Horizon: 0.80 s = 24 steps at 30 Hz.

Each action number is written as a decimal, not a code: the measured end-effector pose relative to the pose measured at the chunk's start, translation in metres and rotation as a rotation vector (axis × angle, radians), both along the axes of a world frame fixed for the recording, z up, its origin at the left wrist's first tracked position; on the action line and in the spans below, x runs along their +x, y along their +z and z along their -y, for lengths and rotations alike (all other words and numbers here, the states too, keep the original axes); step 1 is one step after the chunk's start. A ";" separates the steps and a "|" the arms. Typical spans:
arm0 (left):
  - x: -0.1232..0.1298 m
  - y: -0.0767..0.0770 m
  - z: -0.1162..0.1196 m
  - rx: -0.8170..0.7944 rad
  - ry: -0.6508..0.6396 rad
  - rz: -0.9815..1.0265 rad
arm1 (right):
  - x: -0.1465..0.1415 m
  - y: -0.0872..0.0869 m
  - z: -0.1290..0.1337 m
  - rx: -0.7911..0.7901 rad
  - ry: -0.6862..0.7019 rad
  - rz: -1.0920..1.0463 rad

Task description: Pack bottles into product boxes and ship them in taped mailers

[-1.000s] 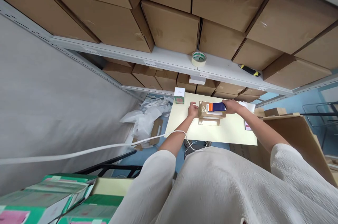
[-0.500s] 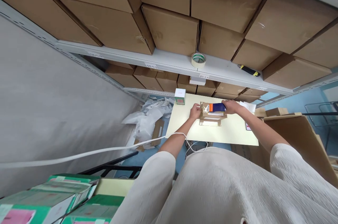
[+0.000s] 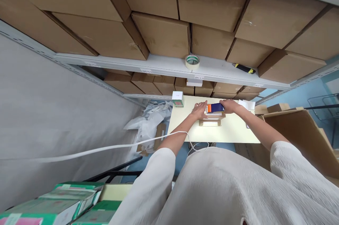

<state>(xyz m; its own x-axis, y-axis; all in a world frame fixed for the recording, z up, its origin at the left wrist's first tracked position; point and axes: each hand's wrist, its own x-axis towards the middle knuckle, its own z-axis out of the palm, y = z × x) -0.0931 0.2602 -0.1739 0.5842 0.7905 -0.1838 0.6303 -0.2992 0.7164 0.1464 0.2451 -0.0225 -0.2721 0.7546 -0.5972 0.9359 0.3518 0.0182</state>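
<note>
On the pale tabletop (image 3: 185, 131) sits a small cardboard box (image 3: 220, 116) with white labels or paper on its top. My right hand (image 3: 228, 105) is closed around a tape dispenser (image 3: 217, 107), dark blue with an orange end, lying across the box top. At the box's left end rests my left hand (image 3: 199, 110), its fingers toward the back edge and the thumb toward the front, gripping that end. Part of the box is covered by the hand and the dispenser. A flat cardboard piece with a white label (image 3: 210, 123) shows just in front of it.
A small white and green box (image 3: 178, 99) stands at the table's back left. White papers (image 3: 247, 105) lie at the right. Above, a shelf (image 3: 169, 64) bears large cartons, a tape roll (image 3: 192, 61) and a utility knife (image 3: 244, 68). A white cable (image 3: 119, 146) crosses my left forearm.
My left hand has moved onto the box's left end, covering the shiny tape there. The dispenser stays in my right hand on the box. The view has shifted slightly.
</note>
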 end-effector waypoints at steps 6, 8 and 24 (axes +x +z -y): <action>0.005 0.004 -0.007 0.020 -0.029 -0.026 | 0.011 0.003 0.004 -0.012 0.010 -0.015; 0.008 0.005 -0.008 0.009 -0.015 -0.031 | 0.019 0.003 0.003 -0.023 0.006 -0.019; 0.011 0.023 -0.005 0.101 -0.236 -0.478 | 0.153 -0.003 0.028 -0.028 -0.015 0.084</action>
<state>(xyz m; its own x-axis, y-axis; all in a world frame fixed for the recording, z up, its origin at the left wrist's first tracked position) -0.0819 0.2652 -0.1513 0.6182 0.6753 -0.4022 0.7860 -0.5249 0.3267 0.2995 0.2168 -0.0251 -0.2087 0.7413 -0.6379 0.9368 0.3388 0.0872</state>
